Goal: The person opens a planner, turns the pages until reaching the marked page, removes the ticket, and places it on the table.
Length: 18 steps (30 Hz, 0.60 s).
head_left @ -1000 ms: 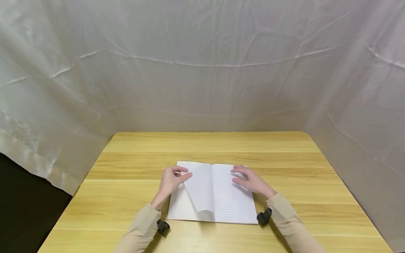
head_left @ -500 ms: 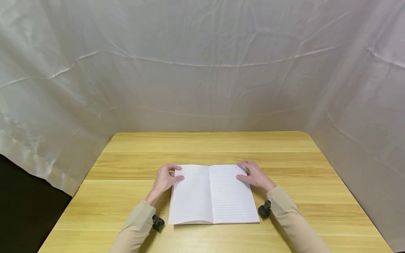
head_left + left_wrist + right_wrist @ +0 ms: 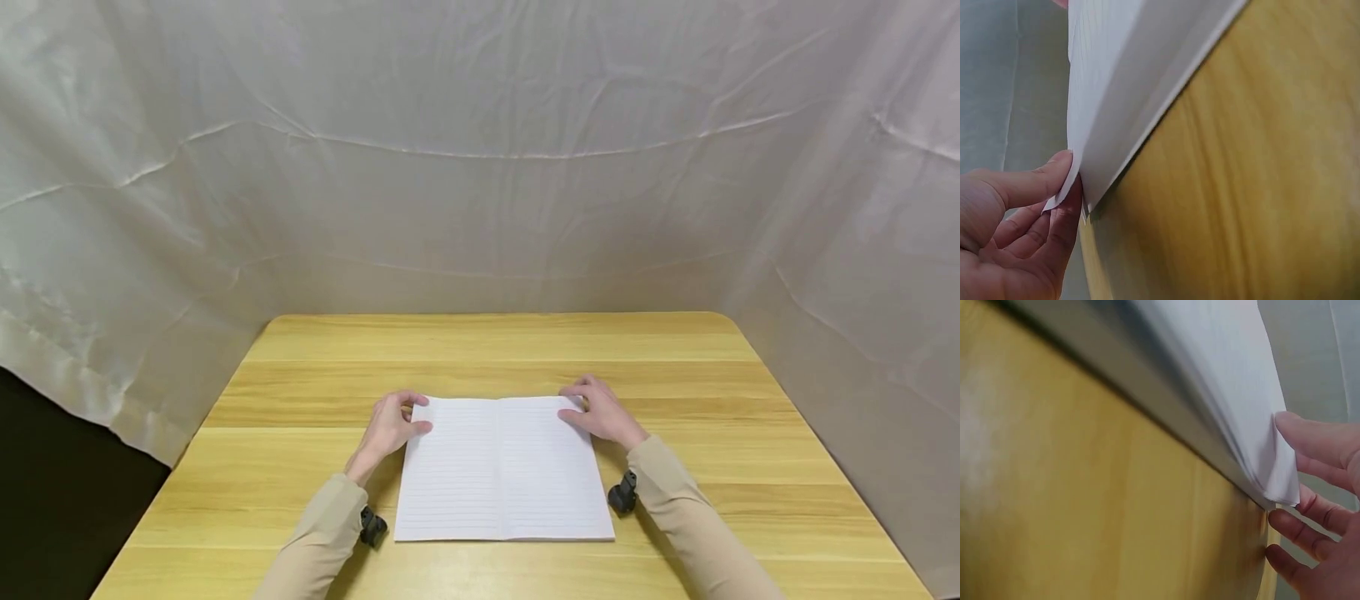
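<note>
Head view: notebook (image 3: 450, 479) lies on bench (image 3: 480, 350), opening apparently done. Left hand (image 3: 387, 427) and right hand (image 3: 605, 417) each pinch page corners (image 3: 1284, 481); release pending.

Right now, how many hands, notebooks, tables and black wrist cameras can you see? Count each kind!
Left hand and right hand: 2
Notebook: 1
Table: 1
Left camera and right camera: 2
Total: 6

Site appears to be a screened recording booth: creased, glossy grey fabric sheeting (image 3: 480, 217) encloses three sides of a yellow-brown wood-grain table (image 3: 480, 350) with rounded far corners; black wrist-worn cameras (image 3: 622, 493) are fitted.
</note>
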{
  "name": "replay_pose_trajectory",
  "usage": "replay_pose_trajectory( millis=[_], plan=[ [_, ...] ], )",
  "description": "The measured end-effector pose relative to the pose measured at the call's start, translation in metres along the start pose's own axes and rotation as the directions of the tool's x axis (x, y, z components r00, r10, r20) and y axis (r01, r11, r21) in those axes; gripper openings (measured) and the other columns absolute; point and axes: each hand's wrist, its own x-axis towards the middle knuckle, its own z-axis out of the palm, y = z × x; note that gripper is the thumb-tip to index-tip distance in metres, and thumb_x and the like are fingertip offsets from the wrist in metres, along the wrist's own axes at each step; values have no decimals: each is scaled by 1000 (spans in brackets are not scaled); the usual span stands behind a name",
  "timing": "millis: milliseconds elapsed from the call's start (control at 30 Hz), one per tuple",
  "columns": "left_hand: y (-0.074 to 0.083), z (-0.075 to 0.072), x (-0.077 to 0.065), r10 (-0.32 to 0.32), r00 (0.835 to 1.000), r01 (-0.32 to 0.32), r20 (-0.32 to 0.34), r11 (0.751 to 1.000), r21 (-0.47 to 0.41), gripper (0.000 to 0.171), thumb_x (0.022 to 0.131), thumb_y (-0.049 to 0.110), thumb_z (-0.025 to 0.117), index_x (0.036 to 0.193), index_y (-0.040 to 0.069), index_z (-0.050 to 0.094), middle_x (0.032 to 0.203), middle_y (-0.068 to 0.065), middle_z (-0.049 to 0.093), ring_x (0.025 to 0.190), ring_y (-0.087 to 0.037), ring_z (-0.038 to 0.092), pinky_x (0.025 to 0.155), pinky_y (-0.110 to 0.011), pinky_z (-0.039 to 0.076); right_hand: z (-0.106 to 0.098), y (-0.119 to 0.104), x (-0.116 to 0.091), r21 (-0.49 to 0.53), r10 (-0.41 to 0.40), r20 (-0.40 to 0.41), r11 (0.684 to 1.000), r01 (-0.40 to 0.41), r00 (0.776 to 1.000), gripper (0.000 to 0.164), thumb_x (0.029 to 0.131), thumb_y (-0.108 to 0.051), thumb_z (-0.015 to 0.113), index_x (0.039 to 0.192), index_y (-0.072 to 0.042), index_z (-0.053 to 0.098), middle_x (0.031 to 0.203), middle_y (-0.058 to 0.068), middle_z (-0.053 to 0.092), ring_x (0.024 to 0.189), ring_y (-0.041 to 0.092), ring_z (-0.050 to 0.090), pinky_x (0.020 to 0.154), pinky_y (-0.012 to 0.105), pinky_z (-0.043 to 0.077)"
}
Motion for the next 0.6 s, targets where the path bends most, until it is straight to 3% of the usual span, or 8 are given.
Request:
replay_pose_trajectory(
  millis=[300, 500, 600],
  plan=[
    [0, 3, -1, 36, 999, -35, -24, 999, 36, 33, 81, -1, 78, 113, -2, 68, 114, -24, 68, 85, -24, 61, 67, -26, 51, 2, 2, -1, -15, -5, -46, 1000, 4, 999, 35, 93, -17, 72, 124, -1, 69, 121, 18, 61, 114, 39, 57, 96, 57, 49],
    [0, 6, 1, -16, 1000, 16, -18, 999, 28, 37, 82, 0, 79, 117, 0, 68, 118, -22, 68, 90, -26, 64, 71, -30, 55, 2, 2, 0, 38, 11, -112, 999, -6, 994, 22, 90, -10, 73, 111, -2, 73, 112, 16, 67, 100, 31, 62, 85, 48, 53],
    [-1, 6, 2, -12, 1000, 12, -9, 999, 47, 38, 82, 0, 79, 119, 0, 67, 119, -22, 67, 91, -27, 65, 73, -33, 55, 0, 2, 0, 98, 46, -137, 995, -32, 990, 15, 90, -7, 73, 104, -3, 74, 106, 14, 71, 94, 26, 63, 82, 40, 54]
  ],
)
